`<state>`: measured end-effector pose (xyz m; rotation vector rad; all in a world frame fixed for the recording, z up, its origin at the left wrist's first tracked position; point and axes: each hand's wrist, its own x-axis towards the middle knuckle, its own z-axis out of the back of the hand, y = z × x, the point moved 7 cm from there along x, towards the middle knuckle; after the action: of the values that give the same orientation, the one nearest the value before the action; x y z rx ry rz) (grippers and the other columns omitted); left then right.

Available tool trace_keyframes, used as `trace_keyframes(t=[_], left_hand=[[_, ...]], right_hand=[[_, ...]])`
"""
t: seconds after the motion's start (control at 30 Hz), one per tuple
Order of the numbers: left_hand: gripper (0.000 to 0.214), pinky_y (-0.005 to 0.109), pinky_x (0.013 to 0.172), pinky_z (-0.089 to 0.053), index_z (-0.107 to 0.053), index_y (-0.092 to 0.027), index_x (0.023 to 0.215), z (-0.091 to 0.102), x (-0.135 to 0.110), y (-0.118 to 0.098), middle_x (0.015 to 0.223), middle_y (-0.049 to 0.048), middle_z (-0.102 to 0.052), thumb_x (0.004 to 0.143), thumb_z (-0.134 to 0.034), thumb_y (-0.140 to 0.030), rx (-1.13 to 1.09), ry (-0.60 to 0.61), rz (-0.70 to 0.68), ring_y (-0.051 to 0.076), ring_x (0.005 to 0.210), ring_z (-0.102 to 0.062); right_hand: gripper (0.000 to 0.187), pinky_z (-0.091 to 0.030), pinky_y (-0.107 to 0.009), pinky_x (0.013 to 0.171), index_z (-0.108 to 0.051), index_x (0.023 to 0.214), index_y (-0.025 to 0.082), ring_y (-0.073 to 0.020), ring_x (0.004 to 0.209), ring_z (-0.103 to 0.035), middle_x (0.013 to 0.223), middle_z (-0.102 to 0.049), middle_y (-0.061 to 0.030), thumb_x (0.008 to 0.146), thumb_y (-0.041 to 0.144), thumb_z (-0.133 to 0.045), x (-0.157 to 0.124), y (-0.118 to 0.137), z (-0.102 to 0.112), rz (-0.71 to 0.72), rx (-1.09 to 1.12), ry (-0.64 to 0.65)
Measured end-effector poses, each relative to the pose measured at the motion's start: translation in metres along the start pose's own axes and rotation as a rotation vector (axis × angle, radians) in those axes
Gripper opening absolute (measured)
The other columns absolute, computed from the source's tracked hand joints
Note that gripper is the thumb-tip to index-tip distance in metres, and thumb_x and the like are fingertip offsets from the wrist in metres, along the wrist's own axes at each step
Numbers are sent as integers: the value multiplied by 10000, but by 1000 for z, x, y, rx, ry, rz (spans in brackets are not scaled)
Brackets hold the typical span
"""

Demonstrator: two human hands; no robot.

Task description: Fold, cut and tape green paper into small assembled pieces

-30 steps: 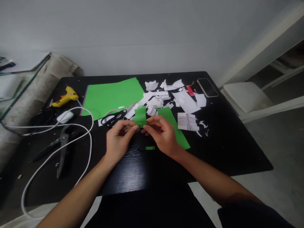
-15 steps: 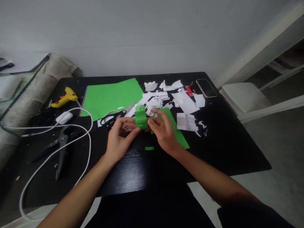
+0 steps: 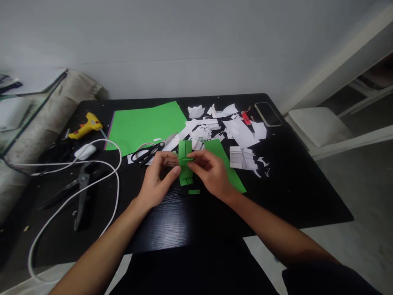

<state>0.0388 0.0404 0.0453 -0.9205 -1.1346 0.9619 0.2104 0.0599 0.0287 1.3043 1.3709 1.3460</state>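
Observation:
Over the middle of the black table (image 3: 294,192) both my hands pinch a small folded green paper piece (image 3: 185,162). My left hand (image 3: 158,180) grips its left edge with thumb and fingers closed. My right hand (image 3: 211,174) holds its right side, fingers curled onto it. The piece stands roughly upright between the two hands, its lower part hanging below my fingers. A tiny green scrap (image 3: 194,191) lies on the table just under my hands. A green strip of paper (image 3: 229,168) lies beneath and right of my right hand.
A large green sheet (image 3: 144,125) lies at the back, black scissors (image 3: 147,152) beside it. White paper cuttings (image 3: 236,131) are scattered right of centre, with a phone (image 3: 268,113) beyond. On the left are a yellow glue gun (image 3: 84,125), pliers (image 3: 80,188) and a white cable (image 3: 113,180).
The green piece has been turned and unfolded longer, now hanging lower between my fingers. Both hands kept their pinch and shifted slightly.

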Motion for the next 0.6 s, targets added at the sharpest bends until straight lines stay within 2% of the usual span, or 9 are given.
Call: trace_keyframes(t=[0.17,0.27,0.4,0.5,0.6], left_hand=[[196,268,783,-580,-636,-211,1045,1,1,5,932,17,-735,937,-782,-284,-38,-124,48,146,838,-716],[212,267,758,-595,-661,-207,1035,2,1,3,913,17,-760,902,-811,-275,-58,-163,43,151,818,-733],[188,271,735,-607,-709,-204,1044,2,2,1,887,17,-796,903,-807,-279,-51,-152,33,158,791,-752],[131,261,668,-587,-747,-203,977,6,2,2,828,9,-788,902,-806,-292,6,-169,36,152,719,-723],[91,240,594,-537,-761,-207,908,8,2,2,764,-5,-761,902,-803,-287,61,-178,41,129,635,-662]], right_hand=[[135,-623,-330,712,-727,976,247,-176,799,-745,945,-774,-18,859,259,-794,-5,-2,-7,39,-46,35],[269,-644,-343,750,-670,1035,261,-184,817,-762,957,-777,-9,833,277,-847,-5,-1,-5,36,-6,11],[433,-663,-384,849,-661,1183,275,-208,901,-791,997,-807,-18,817,305,-892,-4,-2,-5,-1,44,16],[304,-659,-397,874,-728,1064,253,-218,926,-787,996,-806,-35,828,362,-886,-4,-4,-6,1,18,27],[238,-650,-382,823,-749,928,238,-206,862,-763,922,-791,-29,815,392,-891,-3,-7,-5,-14,-12,8]])
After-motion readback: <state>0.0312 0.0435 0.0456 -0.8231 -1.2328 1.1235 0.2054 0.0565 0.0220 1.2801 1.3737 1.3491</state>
